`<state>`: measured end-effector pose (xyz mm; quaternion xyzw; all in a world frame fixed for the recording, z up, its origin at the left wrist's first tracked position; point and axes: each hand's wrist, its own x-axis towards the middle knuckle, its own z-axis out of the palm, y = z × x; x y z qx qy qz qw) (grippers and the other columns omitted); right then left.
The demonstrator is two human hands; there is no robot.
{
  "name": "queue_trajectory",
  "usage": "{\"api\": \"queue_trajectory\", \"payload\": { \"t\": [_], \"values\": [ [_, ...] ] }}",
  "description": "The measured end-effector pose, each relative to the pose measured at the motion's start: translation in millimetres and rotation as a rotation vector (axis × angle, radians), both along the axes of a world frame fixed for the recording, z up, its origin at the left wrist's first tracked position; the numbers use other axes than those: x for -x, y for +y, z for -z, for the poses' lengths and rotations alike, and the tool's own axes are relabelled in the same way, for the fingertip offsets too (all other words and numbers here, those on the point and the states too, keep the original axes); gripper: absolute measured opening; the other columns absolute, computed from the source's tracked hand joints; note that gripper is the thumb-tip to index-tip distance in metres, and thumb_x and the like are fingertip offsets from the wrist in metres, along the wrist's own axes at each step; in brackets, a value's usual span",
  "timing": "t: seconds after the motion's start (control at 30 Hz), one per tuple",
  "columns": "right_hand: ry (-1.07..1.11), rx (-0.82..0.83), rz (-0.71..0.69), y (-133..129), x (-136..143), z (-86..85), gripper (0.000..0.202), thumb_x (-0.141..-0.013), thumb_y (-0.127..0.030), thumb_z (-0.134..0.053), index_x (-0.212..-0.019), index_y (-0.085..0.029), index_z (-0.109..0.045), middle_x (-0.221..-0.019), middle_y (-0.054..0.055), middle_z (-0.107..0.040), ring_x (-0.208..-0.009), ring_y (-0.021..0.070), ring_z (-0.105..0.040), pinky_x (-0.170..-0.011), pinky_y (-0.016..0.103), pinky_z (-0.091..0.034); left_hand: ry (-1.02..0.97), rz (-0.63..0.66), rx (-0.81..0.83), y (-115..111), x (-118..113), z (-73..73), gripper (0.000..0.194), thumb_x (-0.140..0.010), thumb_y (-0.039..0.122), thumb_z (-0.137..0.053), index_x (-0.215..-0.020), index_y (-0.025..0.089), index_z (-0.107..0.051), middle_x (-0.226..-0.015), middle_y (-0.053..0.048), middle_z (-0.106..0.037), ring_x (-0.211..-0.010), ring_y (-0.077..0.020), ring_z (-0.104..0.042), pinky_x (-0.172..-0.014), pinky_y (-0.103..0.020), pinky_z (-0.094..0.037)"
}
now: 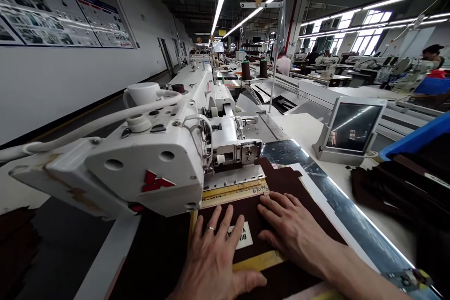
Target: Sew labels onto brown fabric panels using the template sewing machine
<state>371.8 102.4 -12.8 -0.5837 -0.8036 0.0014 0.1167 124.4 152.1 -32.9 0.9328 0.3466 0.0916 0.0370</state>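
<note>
Dark brown fabric [246,206] lies flat in front of the white sewing machine [147,168]. My left hand [218,253] rests on it with fingers spread, a ring on one finger. Its index finger partly covers a white printed label [243,235] on the fabric. Just right of the label, my right hand [291,225] lies flat with its fingers stretched forward, their tips near a strip with handwriting [242,192]. A yellow strip [260,260] crosses the fabric between the two hands. Above the handwritten strip sits the machine's metal clamp plate [235,177].
A screen on a stand [353,126] stands on the right of the table. Beyond it, a blue bin [418,136] stands near stacked dark fabric pieces [383,187]. Brown thread cones [245,70] stand behind the machine. A shiny metal strip [337,187] runs along the right.
</note>
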Motion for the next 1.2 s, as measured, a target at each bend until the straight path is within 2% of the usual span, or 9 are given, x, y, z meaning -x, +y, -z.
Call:
{"api": "queue_trajectory", "payload": {
  "t": [0.13, 0.27, 0.47, 0.63, 0.87, 1.0, 1.2],
  "values": [
    [-0.002, -0.010, -0.005, 0.8, 0.4, 2.1, 0.051, -0.097, -0.050, -0.066, -0.139, -0.021, -0.061, -0.147, 0.010, -0.057, -0.136, 0.0348, -0.048, -0.113, 0.059, -0.037, 0.034, -0.019, 0.048, -2.7, -3.3, -6.3, 0.097, -0.081, 0.090, -0.043, -0.152, 0.024, -0.048, -0.157, -0.020, -0.043, -0.142, -0.0516, -0.040, -0.103, -0.078, -0.038],
    [-0.009, -0.061, 0.001, 1.4, 1.1, 6.2, 0.057, -0.093, -0.056, -0.070, -0.138, -0.021, -0.062, -0.144, 0.009, -0.059, -0.132, 0.0350, -0.051, -0.113, 0.060, -0.036, 0.058, -0.037, 0.128, -5.5, -7.7, -14.7, 0.103, -0.078, 0.092, -0.043, -0.152, 0.022, -0.048, -0.158, -0.021, -0.039, -0.144, -0.0516, -0.036, -0.107, -0.079, -0.034],
    [-0.034, -0.105, 0.009, 1.8, 5.8, 2.4, 0.056, -0.095, -0.061, -0.064, -0.133, -0.020, -0.065, -0.136, 0.009, -0.065, -0.129, 0.0363, -0.052, -0.113, 0.062, -0.032, 0.092, -0.065, 0.196, -8.1, -9.5, -20.8, 0.104, -0.077, 0.092, -0.046, -0.153, 0.022, -0.046, -0.161, -0.020, -0.035, -0.148, -0.0505, -0.030, -0.110, -0.080, -0.029],
    [-0.057, -0.119, 0.025, 2.6, 8.1, 2.3, 0.055, -0.092, -0.060, -0.069, -0.129, -0.020, -0.068, -0.133, 0.009, -0.067, -0.118, 0.0356, -0.058, -0.109, 0.060, -0.035, 0.090, -0.083, 0.243, -9.1, -10.9, -22.9, 0.104, -0.076, 0.093, -0.047, -0.154, 0.025, -0.044, -0.163, -0.017, -0.030, -0.150, -0.0484, -0.025, -0.114, -0.078, -0.023],
    [-0.128, -0.156, -0.009, 4.7, 5.7, 8.0, 0.055, -0.091, -0.056, -0.071, -0.130, -0.018, -0.068, -0.131, 0.010, -0.068, -0.104, 0.0336, -0.061, -0.100, 0.059, -0.040, 0.018, -0.110, 0.318, -14.3, -8.9, -28.7, 0.110, -0.072, 0.098, -0.039, -0.156, 0.027, -0.042, -0.165, -0.015, -0.029, -0.153, -0.0446, -0.019, -0.118, -0.076, -0.015],
    [-0.144, -0.184, -0.022, 4.5, 4.0, 10.5, 0.053, -0.093, -0.055, -0.069, -0.130, -0.017, -0.067, -0.131, 0.011, -0.068, -0.104, 0.0326, -0.060, -0.097, 0.056, -0.042, 0.029, -0.105, 0.355, -15.6, -9.4, -33.4, 0.111, -0.072, 0.098, -0.037, -0.156, 0.025, -0.042, -0.164, -0.017, -0.029, -0.153, -0.0449, -0.019, -0.117, -0.077, -0.017],
    [-0.131, -0.203, -0.033, 4.1, 1.9, 13.9, 0.055, -0.094, -0.059, -0.065, -0.131, -0.019, -0.066, -0.132, 0.010, -0.067, -0.106, 0.0328, -0.061, -0.096, 0.055, -0.042, 0.018, -0.104, 0.334, -16.1, -8.9, -32.3, 0.110, -0.073, 0.098, -0.036, -0.156, 0.026, -0.041, -0.165, -0.016, -0.028, -0.154, -0.0442, -0.017, -0.118, -0.076, -0.016]
  ]
}}
